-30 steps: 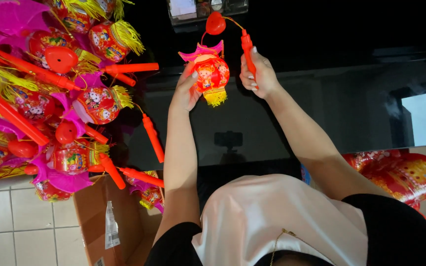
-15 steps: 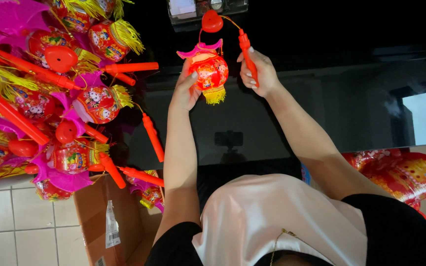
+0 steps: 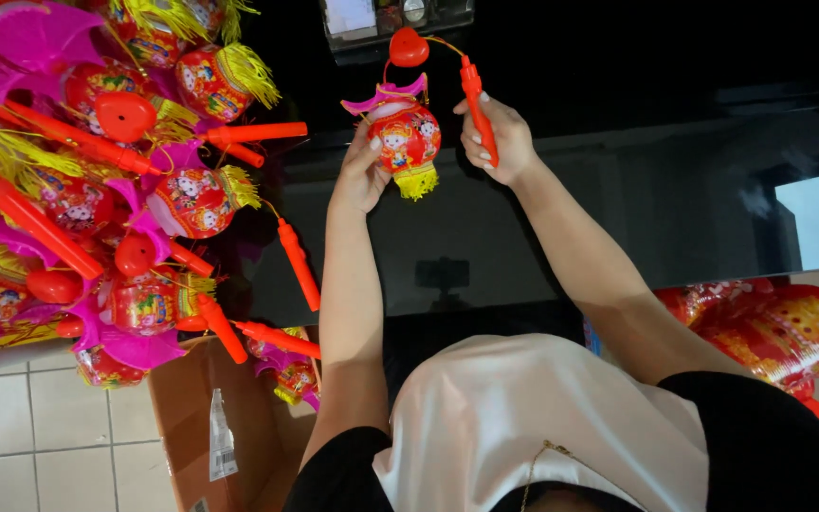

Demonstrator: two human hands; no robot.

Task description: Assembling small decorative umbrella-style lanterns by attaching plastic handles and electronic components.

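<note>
Red toy lantern [image 3: 406, 138] cupped by left hand [image 3: 360, 175]; right hand [image 3: 495, 142] grips orange handle [image 3: 478, 106].

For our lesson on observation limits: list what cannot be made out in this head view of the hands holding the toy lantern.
- Left hand palm: hidden behind the lantern.
- Lantern's pictures: too small.
- Orange handle lower end: covered by the right hand.
- Cardboard box: cut off by the bottom edge.
- Lantern pile: cut off at left.

Heap of red-and-pink lanterns [image 3: 97, 190] with orange handles at left; cardboard box [image 3: 220, 417] beneath on tiled floor [image 3: 40, 446]; bagged red lanterns [image 3: 779, 332] at right.
</note>
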